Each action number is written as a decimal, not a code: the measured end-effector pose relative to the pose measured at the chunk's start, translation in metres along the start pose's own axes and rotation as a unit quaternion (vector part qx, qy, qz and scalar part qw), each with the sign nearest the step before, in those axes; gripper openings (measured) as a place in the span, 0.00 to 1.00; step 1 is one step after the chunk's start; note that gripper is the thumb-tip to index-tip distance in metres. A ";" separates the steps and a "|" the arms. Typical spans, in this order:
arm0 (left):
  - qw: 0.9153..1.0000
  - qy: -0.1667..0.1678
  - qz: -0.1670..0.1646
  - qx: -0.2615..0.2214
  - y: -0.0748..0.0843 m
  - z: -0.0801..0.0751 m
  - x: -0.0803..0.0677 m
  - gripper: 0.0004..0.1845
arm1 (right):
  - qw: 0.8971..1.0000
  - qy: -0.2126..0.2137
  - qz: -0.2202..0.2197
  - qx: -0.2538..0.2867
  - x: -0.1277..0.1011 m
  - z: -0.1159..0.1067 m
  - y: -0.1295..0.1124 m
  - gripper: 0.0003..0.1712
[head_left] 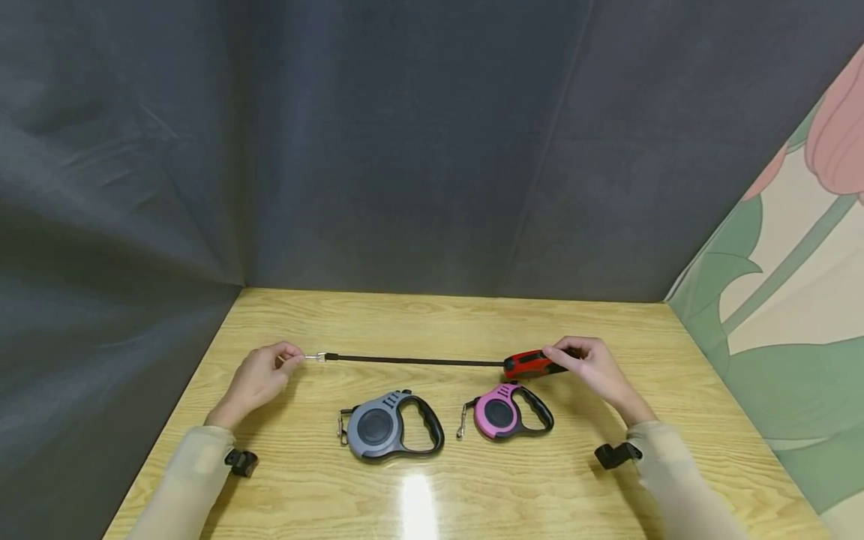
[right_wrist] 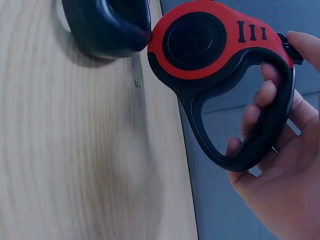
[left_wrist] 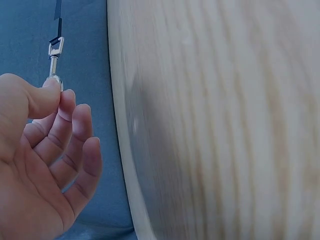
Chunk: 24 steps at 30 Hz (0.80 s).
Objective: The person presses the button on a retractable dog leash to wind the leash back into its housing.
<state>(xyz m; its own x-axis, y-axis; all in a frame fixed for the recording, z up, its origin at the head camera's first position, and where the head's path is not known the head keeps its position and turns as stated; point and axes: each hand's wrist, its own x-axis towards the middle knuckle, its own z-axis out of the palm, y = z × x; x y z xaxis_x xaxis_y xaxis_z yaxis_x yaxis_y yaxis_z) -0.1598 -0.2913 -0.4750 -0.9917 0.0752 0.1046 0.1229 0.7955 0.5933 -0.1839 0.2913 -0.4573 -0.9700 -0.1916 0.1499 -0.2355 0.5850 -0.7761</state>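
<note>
A red and black retractable dog leash is held by my right hand. In the right wrist view the fingers curl through its black loop handle, and the thumb lies at the button. A black strap runs straight from the casing to the left. At its far end my left hand pinches a silver metal clip between thumb and forefinger, the other fingers loosely bent. Nearer me lie a grey retractable leash and a pink retractable leash, both with black handles.
The wooden table is bounded by a dark grey cloth behind and at the left. To the right hangs a flower-patterned panel. The black handle of another leash shows close to the red casing.
</note>
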 end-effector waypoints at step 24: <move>1.000 0.001 0.021 -0.010 0.016 0.010 -0.001 0.09 | 0.998 -0.030 -0.028 0.036 0.012 0.024 -0.022 0.11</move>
<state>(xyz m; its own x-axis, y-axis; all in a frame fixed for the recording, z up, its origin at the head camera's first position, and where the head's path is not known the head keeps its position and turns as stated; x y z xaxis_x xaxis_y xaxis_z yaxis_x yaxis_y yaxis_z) -0.1569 -0.2724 -0.4736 -0.9855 0.1072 0.1317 0.1655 0.7792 0.6046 -0.1892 0.2575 -0.4529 -0.9492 -0.2710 0.1599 -0.2830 0.5136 -0.8100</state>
